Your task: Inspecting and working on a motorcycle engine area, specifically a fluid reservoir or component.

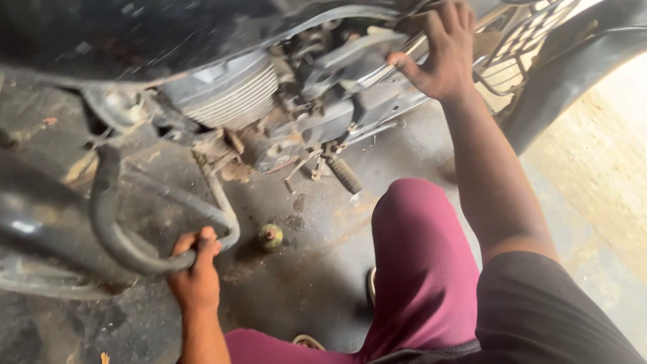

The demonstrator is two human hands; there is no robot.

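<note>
Both hands grip motorcycle (269, 94): left hand (196, 273) crash bar (121, 236), right hand (441, 50) frame.

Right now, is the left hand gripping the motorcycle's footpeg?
No, the left hand grips the curved guard bar; the footpeg sits untouched.

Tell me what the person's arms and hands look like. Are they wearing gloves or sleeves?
No gloves: both the left hand and the right hand are bare, with no rings, watch or bracelets showing. The forearms are bare too. On the right arm a short dark sleeve starts above the elbow. No sleeve shows on the left arm. The fingers look a little grubby, though it is hard to be sure.
</note>
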